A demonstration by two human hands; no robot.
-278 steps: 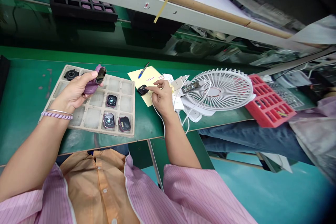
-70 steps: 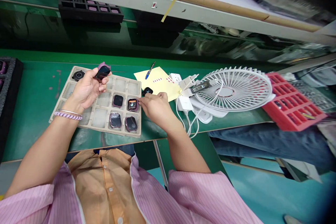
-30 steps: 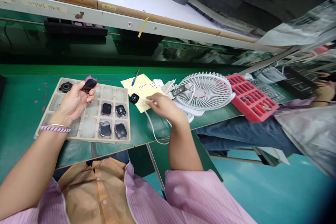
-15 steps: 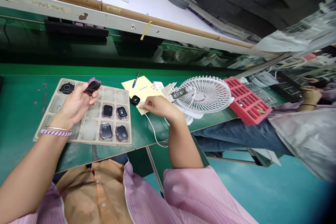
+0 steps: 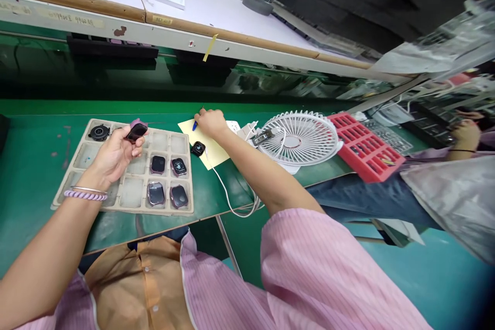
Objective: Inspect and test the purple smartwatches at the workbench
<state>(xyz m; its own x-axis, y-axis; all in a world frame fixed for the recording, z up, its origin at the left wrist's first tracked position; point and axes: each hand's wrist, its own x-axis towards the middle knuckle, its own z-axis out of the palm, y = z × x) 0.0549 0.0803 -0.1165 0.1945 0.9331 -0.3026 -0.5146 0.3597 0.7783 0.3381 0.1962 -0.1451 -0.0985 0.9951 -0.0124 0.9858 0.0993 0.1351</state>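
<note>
My left hand (image 5: 113, 153) is closed on a purple watch body (image 5: 136, 129), held over the beige compartment tray (image 5: 88, 154). Several purple watch bodies (image 5: 158, 164) lie in the tray's right cells, and a round black part (image 5: 99, 132) sits in its far left cell. My right hand (image 5: 210, 121) reaches across the yellow paper sheet (image 5: 214, 152), fingers curled over the blue pen (image 5: 195, 125) at the sheet's far corner. A small black charger puck (image 5: 198, 148) with a white cable (image 5: 228, 200) rests on the paper's near edge.
A white fan (image 5: 299, 141) lies flat to the right, beside a white power strip (image 5: 235, 127) and a red compartment tray (image 5: 365, 145). Another person's jeans (image 5: 371, 201) and hand (image 5: 464, 134) are at the right. A black tray (image 5: 112, 46) sits under the raised shelf.
My right hand has left the white cable near the charger puck and reached forward over the yellow paper to the blue pen. My left hand still holds the purple watch body.
</note>
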